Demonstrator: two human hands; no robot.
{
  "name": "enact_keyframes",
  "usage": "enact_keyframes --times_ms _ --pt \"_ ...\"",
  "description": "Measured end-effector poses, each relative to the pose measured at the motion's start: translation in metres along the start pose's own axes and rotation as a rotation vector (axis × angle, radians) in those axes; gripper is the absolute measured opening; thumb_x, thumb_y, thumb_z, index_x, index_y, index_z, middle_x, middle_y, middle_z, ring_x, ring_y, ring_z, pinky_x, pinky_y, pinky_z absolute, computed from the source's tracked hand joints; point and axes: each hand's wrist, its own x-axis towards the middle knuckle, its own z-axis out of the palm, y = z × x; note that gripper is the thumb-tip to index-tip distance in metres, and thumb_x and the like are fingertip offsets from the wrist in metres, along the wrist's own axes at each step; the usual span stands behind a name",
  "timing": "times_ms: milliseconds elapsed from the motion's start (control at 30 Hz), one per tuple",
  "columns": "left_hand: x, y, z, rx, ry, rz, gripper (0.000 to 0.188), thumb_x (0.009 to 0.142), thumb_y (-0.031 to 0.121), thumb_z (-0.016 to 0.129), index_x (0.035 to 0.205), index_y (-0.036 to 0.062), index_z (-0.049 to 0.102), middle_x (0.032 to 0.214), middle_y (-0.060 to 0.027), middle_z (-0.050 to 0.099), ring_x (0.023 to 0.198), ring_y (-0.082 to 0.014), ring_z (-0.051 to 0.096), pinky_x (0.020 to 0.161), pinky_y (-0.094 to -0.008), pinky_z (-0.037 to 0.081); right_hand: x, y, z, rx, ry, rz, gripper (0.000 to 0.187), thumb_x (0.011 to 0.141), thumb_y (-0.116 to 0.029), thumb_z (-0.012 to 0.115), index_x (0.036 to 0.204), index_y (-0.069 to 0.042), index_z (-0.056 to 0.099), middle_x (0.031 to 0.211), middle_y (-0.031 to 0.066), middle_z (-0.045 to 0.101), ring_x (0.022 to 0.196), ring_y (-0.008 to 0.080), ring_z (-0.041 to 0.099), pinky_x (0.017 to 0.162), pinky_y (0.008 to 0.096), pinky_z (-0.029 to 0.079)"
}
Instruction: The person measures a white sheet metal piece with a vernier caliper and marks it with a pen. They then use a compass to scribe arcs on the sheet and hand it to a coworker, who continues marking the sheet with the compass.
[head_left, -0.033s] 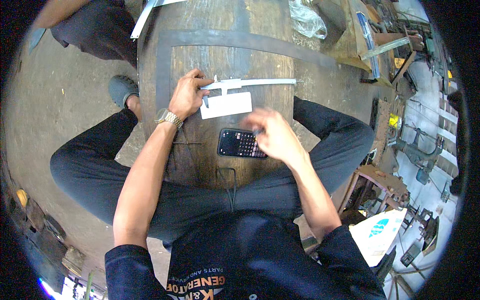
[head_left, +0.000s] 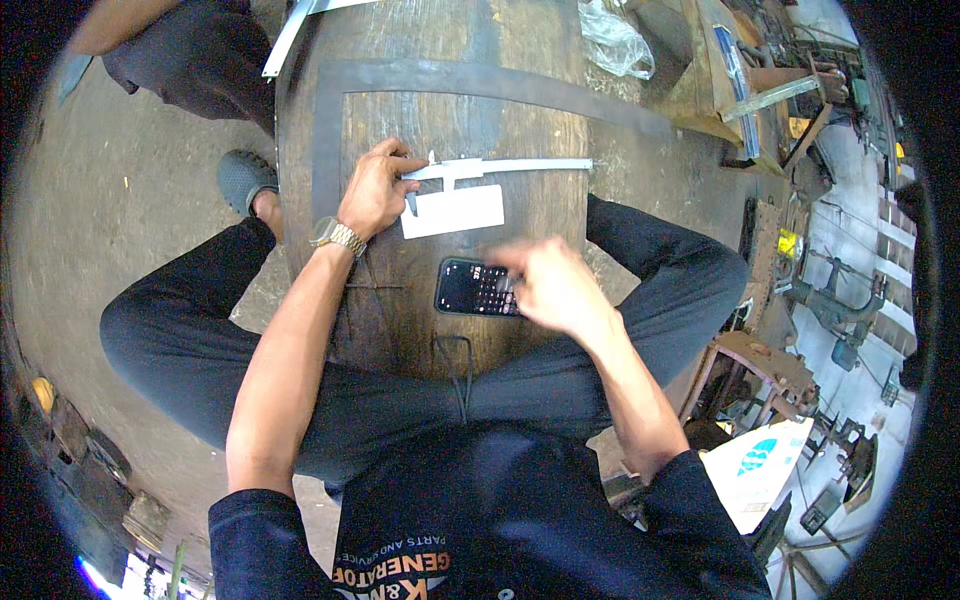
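My left hand (head_left: 376, 190) grips a silver caliper (head_left: 470, 168) by its jaw end, thumb and fingers closed on it. The caliper's beam points right across the wooden bench. Just below it, partly under the jaws, lies a small white rectangular card or paper (head_left: 465, 212). A black phone (head_left: 470, 287) rests screen up nearer to me, showing a keypad like a calculator's. Over the phone's right end is my right hand (head_left: 560, 285), its fingers smeared by motion; whether they touch the screen or hold anything cannot be made out.
A large flat dark metal square (head_left: 420, 76) lies on the wooden bench (head_left: 400, 335) beyond my hands. Clear plastic wrap (head_left: 615, 38) sits at the far right. Another person's dark-clothed leg (head_left: 195, 65) is at the far left. A metal frame (head_left: 745, 90) stands to the right.
My right hand has shifted slightly right and toward me, its fingers now lower over the phone. My left hand, the caliper and the white piece have stayed put.
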Motion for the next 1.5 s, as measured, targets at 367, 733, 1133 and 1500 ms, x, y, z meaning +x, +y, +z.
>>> enact_keyframes --times_ms 367,733,1133,1500 --pt "-0.001 0.009 -0.004 0.009 -0.005 -0.052 0.036 0.078 0.0 0.075 0.113 0.0068 0.076 0.118 -0.0187 0.065 0.108 -0.0376 0.063 0.093 -0.0416 0.052 -0.022 0.001 0.046 -0.257 -0.181 0.027 0.065 0.075 -0.011 0.061 0.14 -0.005 0.056 0.082 0.0217 0.072 0.077 0.0358 0.074 0.075 0.047 0.059" --pt "-0.001 0.009 -0.005 -0.028 -0.03 -0.068 0.034 0.078 0.001 0.074 0.112 0.0054 0.076 0.11 -0.0181 0.064 0.101 -0.0372 0.064 0.088 -0.0427 0.051 -0.006 -0.005 0.024 -0.076 0.311 -0.166 0.036 0.079 -0.011 0.065 0.115 -0.003 0.063 0.099 0.0185 0.061 0.099 0.0388 0.061 0.083 0.0409 0.05" --pt "-0.001 0.003 -0.002 0.018 0.011 0.021 0.033 0.078 0.002 0.075 0.11 0.0066 0.077 0.11 -0.0174 0.065 0.1 -0.0371 0.065 0.088 -0.0423 0.051 0.075 0.047 0.028 1.131 0.424 -0.249 0.011 0.089 -0.004 0.068 0.096 0.0 0.06 0.103 0.009 0.061 0.093 0.0164 0.063 0.082 0.0317 0.055" --pt "0.001 0.002 -0.002 0.038 -0.008 0.018 0.035 0.077 0.004 0.076 0.112 0.0075 0.076 0.109 -0.0165 0.065 0.1 -0.0363 0.065 0.087 -0.0422 0.051 0.095 0.068 0.052 1.023 0.423 -0.261 0.014 0.077 -0.002 0.069 0.086 -0.003 0.059 0.091 0.0045 0.064 0.09 0.0145 0.061 0.077 0.0305 0.052"
